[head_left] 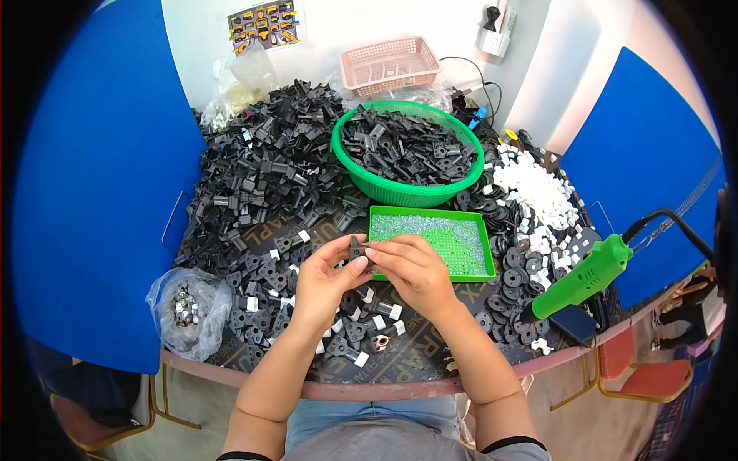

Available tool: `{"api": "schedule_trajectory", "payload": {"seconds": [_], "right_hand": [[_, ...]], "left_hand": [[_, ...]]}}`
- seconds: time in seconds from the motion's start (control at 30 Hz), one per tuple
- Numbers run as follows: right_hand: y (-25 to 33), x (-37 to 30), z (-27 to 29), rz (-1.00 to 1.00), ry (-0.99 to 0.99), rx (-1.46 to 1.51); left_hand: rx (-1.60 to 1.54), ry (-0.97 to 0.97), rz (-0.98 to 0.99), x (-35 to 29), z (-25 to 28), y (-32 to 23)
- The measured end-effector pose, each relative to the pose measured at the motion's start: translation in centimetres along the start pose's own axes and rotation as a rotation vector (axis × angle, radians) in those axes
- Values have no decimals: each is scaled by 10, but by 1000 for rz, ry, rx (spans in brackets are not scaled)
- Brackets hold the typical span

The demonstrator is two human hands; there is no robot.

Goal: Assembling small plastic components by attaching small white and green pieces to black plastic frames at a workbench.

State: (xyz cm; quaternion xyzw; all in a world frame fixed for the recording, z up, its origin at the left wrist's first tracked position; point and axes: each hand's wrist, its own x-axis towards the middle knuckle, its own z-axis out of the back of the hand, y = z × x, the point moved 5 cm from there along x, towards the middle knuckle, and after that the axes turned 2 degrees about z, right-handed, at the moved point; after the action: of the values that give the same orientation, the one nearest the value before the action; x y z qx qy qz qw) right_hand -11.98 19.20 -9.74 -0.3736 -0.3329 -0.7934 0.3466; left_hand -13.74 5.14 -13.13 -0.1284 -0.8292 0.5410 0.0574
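Observation:
A small black plastic part is held up over the table, between the fingers of both hands. My left hand pinches it from the left with thumb and forefinger. From the right, my right hand has its fingertips against the same part, and the fingers cover some of it. Just beyond the hands lies a green tray with a layer of small clear or silvery pieces. Below and left of the hands, black parts with white ends are scattered on the dark tabletop.
A large pile of black parts fills the back left. Behind the tray stands a green basket of black parts. White pieces and black discs lie right, near a hanging green power screwdriver. A plastic bag holds shiny metal pieces.

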Motion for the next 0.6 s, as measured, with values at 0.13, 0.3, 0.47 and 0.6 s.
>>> {"api": "schedule_trajectory", "payload": {"seconds": [0.13,0.3,0.47,0.6], "right_hand": [[-1,3,3,-122,-45,72],[-15,-5,0,-381,87,419],[-8,-5,2,-328,56,396],[-4,-8,2,-363,-33,396]], "left_hand": [[64,-48,-159,-1,2,-3],[59,15,-356,-9,-3,-11],[102,52,-376,-8,-7,-4],[100,84,-344,-5,-6,-6]]}}
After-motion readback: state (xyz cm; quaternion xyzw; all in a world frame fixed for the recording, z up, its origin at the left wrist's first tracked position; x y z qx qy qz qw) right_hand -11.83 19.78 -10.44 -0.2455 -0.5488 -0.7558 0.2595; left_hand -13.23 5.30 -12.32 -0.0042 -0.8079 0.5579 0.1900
